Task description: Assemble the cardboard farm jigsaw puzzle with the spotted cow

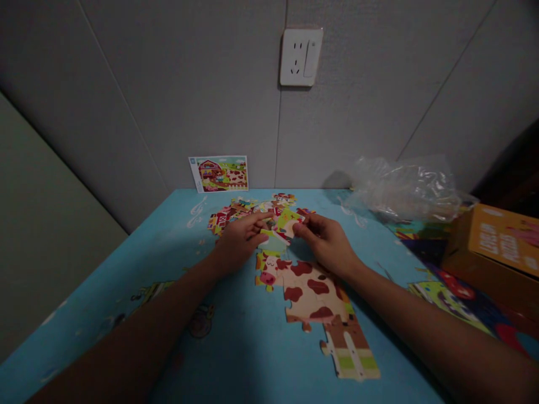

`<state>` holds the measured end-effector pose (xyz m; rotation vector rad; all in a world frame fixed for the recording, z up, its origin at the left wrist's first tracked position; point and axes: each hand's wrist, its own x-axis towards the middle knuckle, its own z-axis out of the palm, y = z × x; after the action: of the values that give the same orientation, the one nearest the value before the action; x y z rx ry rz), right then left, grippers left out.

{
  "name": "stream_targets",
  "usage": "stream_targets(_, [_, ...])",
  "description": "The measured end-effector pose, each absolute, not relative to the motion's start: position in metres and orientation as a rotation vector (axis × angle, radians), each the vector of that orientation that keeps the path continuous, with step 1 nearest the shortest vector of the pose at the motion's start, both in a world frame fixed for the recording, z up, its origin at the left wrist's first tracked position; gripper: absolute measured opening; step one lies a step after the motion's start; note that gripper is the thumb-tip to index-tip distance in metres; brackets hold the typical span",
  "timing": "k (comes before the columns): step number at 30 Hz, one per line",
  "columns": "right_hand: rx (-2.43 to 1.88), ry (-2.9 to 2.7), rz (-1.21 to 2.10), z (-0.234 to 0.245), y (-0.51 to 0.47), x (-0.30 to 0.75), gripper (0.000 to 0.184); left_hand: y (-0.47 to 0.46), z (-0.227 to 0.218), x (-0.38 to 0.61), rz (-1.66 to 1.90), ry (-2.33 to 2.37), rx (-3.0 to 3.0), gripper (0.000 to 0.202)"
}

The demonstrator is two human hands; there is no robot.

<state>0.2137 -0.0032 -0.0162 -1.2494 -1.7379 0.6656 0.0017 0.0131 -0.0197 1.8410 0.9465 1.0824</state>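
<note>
My left hand (240, 241) and my right hand (326, 238) meet over a blue table (168, 269), fingers pinched together on a small puzzle piece (278, 238) held between them. Just below the hands lies a joined section of puzzle (311, 292) showing a brown-spotted cow and a fence. Behind the hands sits a heap of loose colourful pieces (236, 213), partly hidden by my fingers.
A small reference picture of the farm scene (219, 173) leans against the grey wall. A crumpled clear plastic bag (404, 188) lies at the back right. An orange cardboard box (497, 241) stands at the right edge. A wall socket (300, 56) is above.
</note>
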Motion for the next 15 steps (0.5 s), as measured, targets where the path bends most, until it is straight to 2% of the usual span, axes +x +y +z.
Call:
stream_targets(6, [-1.204,-1.654,0.730,-0.0163,0.0001,0.2166,0.027,0.0198,-0.0257,-0.0017,1.136,1.079,1.804,0.043])
stream_targets(15, [-1.211,-1.609,0.659,-0.0167,0.0026,0.2208,0.026,0.0177,-0.0197,-0.0021,1.124,1.199,1.873,0.032])
